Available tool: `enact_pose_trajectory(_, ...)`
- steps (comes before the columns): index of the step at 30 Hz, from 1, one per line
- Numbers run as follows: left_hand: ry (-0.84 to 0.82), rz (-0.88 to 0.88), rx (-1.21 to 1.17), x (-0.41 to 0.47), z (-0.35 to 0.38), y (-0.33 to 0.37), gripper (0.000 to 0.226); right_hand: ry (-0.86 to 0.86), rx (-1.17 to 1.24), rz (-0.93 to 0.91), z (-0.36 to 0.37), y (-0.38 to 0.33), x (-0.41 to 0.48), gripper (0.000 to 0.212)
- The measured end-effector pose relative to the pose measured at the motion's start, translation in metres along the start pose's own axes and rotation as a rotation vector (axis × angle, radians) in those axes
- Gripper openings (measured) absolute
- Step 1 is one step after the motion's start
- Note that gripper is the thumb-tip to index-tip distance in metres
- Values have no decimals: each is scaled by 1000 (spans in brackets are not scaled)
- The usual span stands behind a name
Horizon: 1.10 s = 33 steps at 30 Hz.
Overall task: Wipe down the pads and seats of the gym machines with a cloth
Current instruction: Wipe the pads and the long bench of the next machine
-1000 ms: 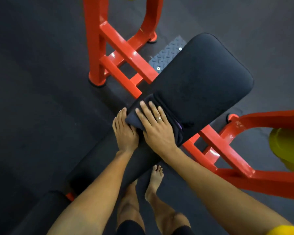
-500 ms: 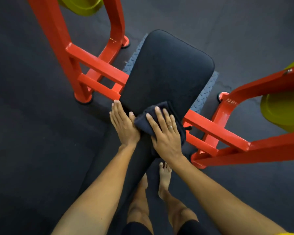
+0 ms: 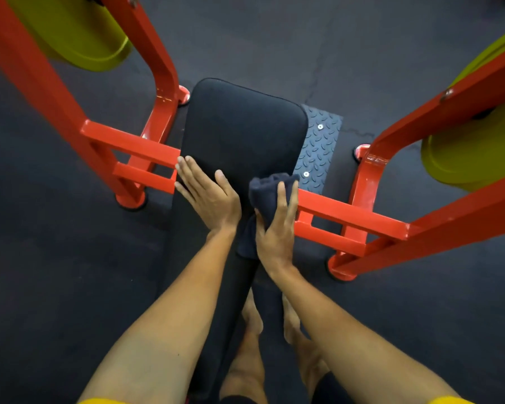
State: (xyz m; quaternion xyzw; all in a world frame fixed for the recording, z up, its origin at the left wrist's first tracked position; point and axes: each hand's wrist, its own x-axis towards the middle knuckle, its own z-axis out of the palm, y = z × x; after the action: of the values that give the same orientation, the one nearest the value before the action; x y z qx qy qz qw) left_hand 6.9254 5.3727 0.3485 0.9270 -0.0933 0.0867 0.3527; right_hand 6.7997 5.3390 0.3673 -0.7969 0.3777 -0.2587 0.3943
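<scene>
Two bare hands at the near end of a black gym pad, one holding a dark cloth.

The pad runs lengthwise from the hands at frame centre up toward the upper middle, between red frame bars. The left hand lies flat, fingers straight, on its lower-left edge. Just beside it, not touching, the right hand grips the bunched cloth at the lower-right edge; the wipe likely heads up-frame.

The frame is showing orange-red, the weight plates yellow-green, the pad black, the cloth dark navy, the footplate grey diamond tread.
</scene>
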Motion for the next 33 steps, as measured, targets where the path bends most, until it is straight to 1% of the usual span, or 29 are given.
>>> enact_pose_trajectory(2,38,-4,38,0,2,2,62,-46,54,12,-8,2,6,80)
enact_pose_trajectory(3,51,10,57,-2,3,1,61,-42,78,20,-11,-3,18,78)
enact_pose_trajectory(6,74,16,70,-2,6,3,60,55,111,48,-17,-27,76,73)
enact_pose_trajectory(9,81,16,75,-4,7,6,60,130,61,42,-23,-37,118,71)
enact_pose_trajectory(12,85,18,80,-3,6,1,61,103,4,-8,-22,-29,95,76)
enact_pose_trajectory(14,88,16,90,-3,7,0,61,34,-34,-43,-20,-18,66,83)
enact_pose_trajectory(16,94,10,92,-1,9,2,62,-44,-69,-82,-21,-8,57,88)
enact_pose_trajectory(18,88,13,87,0,10,3,62,-82,-106,-138,-25,-7,73,86)
enact_pose_trajectory(22,86,1,64,-1,11,3,61,-26,-321,-280,-21,-31,119,77)
enact_pose_trajectory(24,78,-8,32,1,9,1,61,-34,-390,-335,-10,-46,117,73)
enact_pose_trajectory(26,55,-14,-10,0,4,-4,62,-142,-418,-459,-4,-44,94,71)
enact_pose_trajectory(28,11,-21,-12,-3,1,-11,62,-276,-450,-616,-10,-23,70,70)
enact_pose_trajectory(30,21,-94,37,-10,-1,-20,60,-350,-503,-723,-26,-2,66,70)
enact_pose_trajectory(33,95,-267,75,-31,-3,-33,61,-323,-545,-768,-33,-5,86,73)
